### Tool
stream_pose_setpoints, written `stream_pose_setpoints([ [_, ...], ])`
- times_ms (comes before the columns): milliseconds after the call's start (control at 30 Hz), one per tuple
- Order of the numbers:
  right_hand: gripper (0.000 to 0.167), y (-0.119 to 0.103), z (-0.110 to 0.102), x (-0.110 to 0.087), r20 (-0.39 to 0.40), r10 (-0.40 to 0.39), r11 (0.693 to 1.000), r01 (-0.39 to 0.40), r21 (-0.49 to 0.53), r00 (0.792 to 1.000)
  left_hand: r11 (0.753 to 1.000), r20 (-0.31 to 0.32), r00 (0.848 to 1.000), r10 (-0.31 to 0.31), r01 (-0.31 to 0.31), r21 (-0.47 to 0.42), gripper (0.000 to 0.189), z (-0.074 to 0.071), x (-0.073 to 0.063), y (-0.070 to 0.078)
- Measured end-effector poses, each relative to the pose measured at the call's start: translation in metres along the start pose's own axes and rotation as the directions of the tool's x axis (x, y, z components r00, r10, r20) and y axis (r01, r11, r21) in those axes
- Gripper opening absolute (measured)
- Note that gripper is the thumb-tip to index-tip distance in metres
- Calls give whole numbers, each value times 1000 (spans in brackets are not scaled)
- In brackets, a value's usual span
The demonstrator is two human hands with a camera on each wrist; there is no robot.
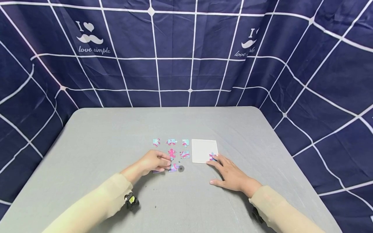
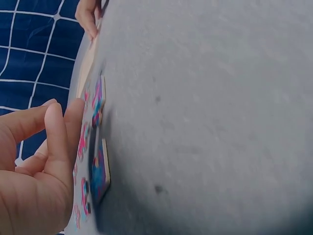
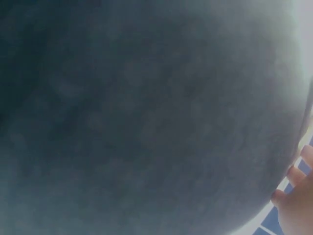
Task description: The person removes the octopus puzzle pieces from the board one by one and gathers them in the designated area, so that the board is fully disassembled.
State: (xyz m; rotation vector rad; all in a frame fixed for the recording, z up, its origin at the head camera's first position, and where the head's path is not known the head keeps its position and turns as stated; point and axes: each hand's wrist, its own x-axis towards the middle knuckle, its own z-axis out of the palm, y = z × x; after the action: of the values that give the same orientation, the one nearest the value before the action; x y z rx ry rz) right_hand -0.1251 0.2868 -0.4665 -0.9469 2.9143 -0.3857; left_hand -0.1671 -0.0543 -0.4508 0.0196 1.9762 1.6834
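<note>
My left hand (image 1: pixel 153 161) hovers over the lower left of a group of puzzle pieces, fingers loosely bent and nothing visible in them. Under it lies a blue-purple piece (image 2: pixel 101 171), mostly hidden in the head view. Just right of its fingertips is a pink and purple piece (image 1: pixel 174 167). On the right, a square white tray (image 1: pixel 201 145) lies flat. In the tray's lower right corner sits a purple-blue piece (image 1: pixel 212 156), which the fingertips of my right hand (image 1: pixel 231 174) touch. The right thumb is spread away over the table.
More pieces lie left of the tray: a pink piece (image 1: pixel 172 153), a light-blue and pink piece (image 1: pixel 185 154), and a top row including a blue corner piece (image 1: pixel 185 142). Dark smudges mark the grey table (image 1: pixel 122 129). A navy gridded curtain (image 1: pixel 175 74) surrounds its far sides.
</note>
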Motion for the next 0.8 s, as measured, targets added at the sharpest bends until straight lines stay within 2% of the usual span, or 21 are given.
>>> stream_pose_setpoints([
  [333,70,3,-2,-2,-22,-36,999,36,19,999,998,17,999,38,-37,-43,28,17,10,3],
  [633,72,6,-6,-2,10,-14,999,14,38,1000,994,51,996,68,-64,-86,29,33,23,5],
  [800,72,8,-7,-2,21,-20,999,19,49,1000,994,61,996,64,-58,-96,29,41,29,8],
])
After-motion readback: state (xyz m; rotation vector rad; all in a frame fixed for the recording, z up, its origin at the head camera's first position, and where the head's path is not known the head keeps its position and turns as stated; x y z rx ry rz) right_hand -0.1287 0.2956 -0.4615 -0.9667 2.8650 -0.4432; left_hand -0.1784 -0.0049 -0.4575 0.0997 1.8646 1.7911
